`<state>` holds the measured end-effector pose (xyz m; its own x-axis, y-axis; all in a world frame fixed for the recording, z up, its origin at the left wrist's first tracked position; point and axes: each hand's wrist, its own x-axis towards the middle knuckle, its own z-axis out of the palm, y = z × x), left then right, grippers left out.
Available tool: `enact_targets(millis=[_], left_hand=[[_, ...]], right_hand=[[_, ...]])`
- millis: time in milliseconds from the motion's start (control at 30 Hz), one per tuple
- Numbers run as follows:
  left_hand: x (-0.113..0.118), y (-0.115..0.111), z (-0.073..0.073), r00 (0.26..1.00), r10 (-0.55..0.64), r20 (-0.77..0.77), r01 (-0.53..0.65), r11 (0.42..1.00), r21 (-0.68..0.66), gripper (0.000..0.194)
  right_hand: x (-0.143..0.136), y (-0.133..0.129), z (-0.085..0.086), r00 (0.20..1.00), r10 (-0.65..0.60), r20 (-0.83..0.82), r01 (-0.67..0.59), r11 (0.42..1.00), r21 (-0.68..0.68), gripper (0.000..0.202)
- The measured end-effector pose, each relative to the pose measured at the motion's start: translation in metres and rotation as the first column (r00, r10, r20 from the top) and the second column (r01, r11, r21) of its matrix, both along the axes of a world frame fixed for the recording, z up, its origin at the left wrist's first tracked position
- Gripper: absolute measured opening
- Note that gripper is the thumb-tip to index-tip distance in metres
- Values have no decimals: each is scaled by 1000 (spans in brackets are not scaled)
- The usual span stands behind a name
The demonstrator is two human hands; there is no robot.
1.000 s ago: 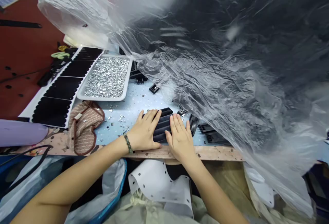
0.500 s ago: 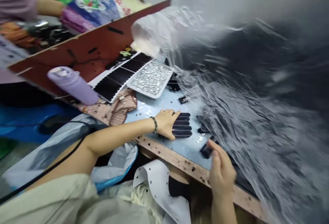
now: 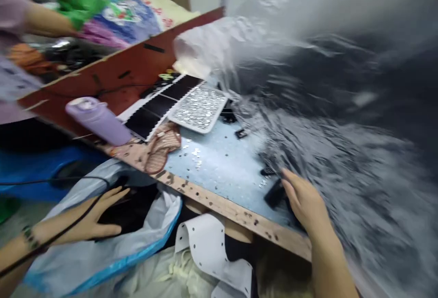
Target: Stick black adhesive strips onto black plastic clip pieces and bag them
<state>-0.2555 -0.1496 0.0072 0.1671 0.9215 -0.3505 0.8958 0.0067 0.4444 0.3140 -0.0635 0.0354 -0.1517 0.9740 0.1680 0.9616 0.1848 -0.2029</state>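
Observation:
My left hand (image 3: 101, 218) is over the mouth of a whitish plastic bag (image 3: 137, 252) with a blue rim, fingers spread and nothing seen in them. Dark matter fills the bag's opening; its pieces cannot be told apart. At the right of the pale blue worktop (image 3: 219, 165), my right hand (image 3: 306, 202) has thumb and fingers closed at a blurred black piece (image 3: 274, 194). Another small black piece (image 3: 268, 171) lies just beyond, beside tiny silvery bits. A large clear plastic sheet or bag (image 3: 308, 147) with black inside borders the right hand.
A white tray of silvery slivers (image 3: 198, 108) stands at the back, beside black panels (image 3: 160, 106). A purple bottle (image 3: 99, 120) and a brown cloth (image 3: 160, 149) are left. A red board (image 3: 137, 60) separates off another person's arm (image 3: 51, 19). A black cable crosses my left forearm.
My left hand has left the row of black strips' place on the worktop and moved down left over the bag, opening. The strips are gone from the worktop. My right hand stays by the black piece.

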Motion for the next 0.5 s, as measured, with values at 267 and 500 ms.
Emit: enact_targets(millis=[267,500], left_hand=[[176,88,13,773,-581,255,569,813,125,50],[367,142,18,671,-725,155,559,633,536,41]], right_hand=[[72,48,47,788,-266,556,285,957,55,48],[113,49,112,635,-681,365,584,733,349,34]])
